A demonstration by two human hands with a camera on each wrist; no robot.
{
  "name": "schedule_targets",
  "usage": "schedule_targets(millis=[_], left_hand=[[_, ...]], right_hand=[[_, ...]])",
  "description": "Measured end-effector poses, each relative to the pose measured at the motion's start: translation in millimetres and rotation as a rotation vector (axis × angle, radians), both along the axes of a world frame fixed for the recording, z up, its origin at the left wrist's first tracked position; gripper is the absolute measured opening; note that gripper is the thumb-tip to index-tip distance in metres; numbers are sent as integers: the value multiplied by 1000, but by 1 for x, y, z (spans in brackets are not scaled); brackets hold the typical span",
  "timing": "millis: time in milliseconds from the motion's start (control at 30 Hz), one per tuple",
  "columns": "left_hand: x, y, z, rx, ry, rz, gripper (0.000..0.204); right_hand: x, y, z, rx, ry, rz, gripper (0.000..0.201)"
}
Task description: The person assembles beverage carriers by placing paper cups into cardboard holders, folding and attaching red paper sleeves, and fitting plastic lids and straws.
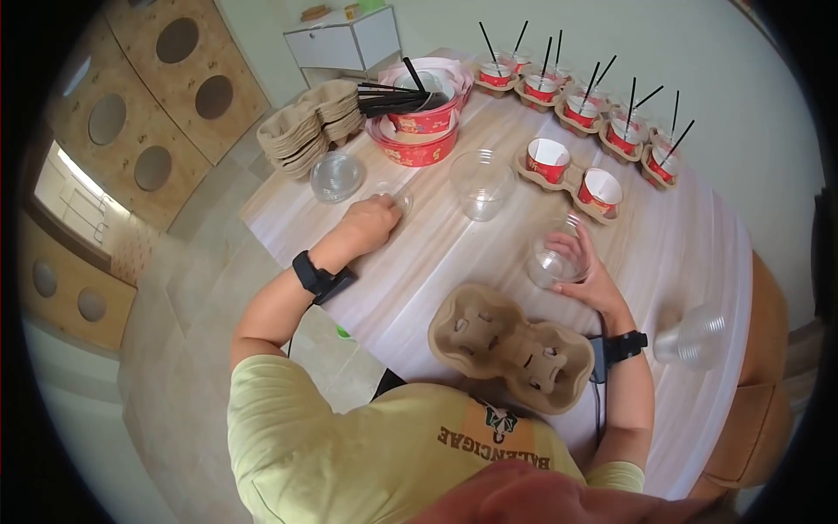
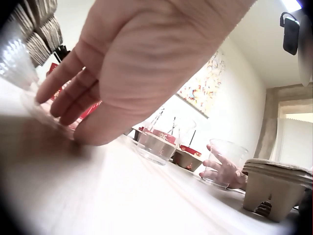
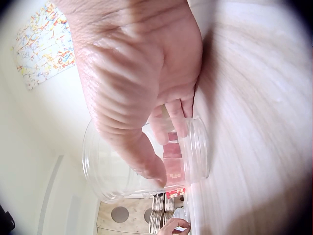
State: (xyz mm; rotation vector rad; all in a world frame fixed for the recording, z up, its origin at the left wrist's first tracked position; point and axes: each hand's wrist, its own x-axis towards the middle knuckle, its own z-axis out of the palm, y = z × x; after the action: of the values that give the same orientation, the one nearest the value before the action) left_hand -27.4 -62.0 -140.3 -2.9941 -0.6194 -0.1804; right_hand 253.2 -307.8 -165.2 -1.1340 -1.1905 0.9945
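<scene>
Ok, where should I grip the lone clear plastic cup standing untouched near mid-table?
Probably round the upper wall of the clear plastic cup, from the near side: it stands upright, tapers toward its base, and a cardboard cup carrier sits close on its right.

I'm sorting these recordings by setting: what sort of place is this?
Probably a drinks or snack preparation area: a table with stacked cardboard carriers, red cups with black straws, and clear plastic cups.
</scene>
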Motion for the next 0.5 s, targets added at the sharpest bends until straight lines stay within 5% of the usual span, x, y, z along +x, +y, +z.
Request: schedule_targets(millis=[233, 433, 500], left_hand=[[-4, -13, 25, -211, -96, -83, 10], [-12, -3, 62, -463, -561, 18, 13], [-5, 4, 73, -1156, -782, -25, 10]], right_hand=[[2, 0, -3, 14, -46, -9, 103], [4, -1, -5, 29, -86, -4, 101], [4, -1, -3, 21, -89, 5, 100]])
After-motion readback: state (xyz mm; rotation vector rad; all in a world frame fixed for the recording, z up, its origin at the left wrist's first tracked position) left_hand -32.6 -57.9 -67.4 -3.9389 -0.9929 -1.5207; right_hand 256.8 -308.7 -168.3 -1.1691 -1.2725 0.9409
